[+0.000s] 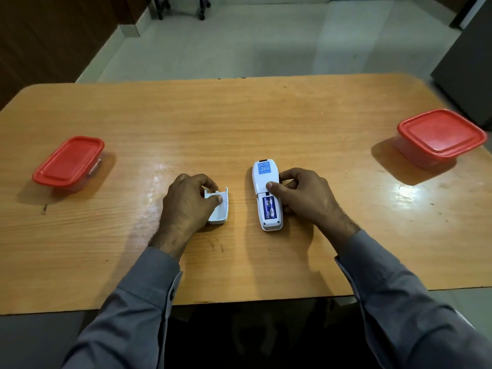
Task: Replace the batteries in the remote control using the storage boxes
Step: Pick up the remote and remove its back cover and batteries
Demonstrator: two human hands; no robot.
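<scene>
One table, wooden, orange-brown, glossy, filling most of the view. Two sleeves, grey, reaching in from the near edge: left sleeve, right sleeve. Two boxes, both with red lids on, well apart at opposite ends of the table: left box near the left edge, right box near the right edge, further back; contents not visible under either lid. Two hands, both low on the table near its middle. Left hand curled over one white cover, thumb and fingertips pinching its far end, hollow inside facing up, the cover lying on the table just left of the remote and apart from it. Right hand gripping one white remote, thumb across its back near the middle, fingers wrapped along its right side. Remote lying back-up, long axis running away from the viewer, blue label on the far half, compartment open on the near half. Blue batteries seated in that compartment, side by side; two by the look of it, though exact count hard to confirm at this size.
</scene>
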